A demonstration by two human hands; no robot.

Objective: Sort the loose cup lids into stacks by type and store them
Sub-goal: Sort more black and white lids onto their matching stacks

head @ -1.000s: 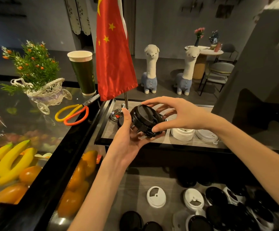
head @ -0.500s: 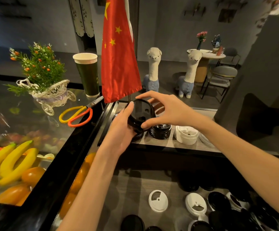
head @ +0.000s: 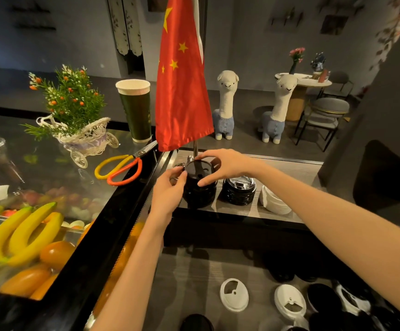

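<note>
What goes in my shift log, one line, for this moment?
phase: storing | left hand and right hand: both hold black lid stack on shelf | loose lids: remain on counter

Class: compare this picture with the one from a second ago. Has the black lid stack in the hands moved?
Yes. The black lid stack went down and away onto the raised shelf, by the flagpole; earlier it was tilted above the shelf's front edge.

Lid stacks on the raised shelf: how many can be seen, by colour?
Black stacks: 2 (held black stack, gripped by the left hand and right hand; free black stack)
White stacks: 1 (white stack)
Total: 3 in view; the right forearm may hide more.
</note>
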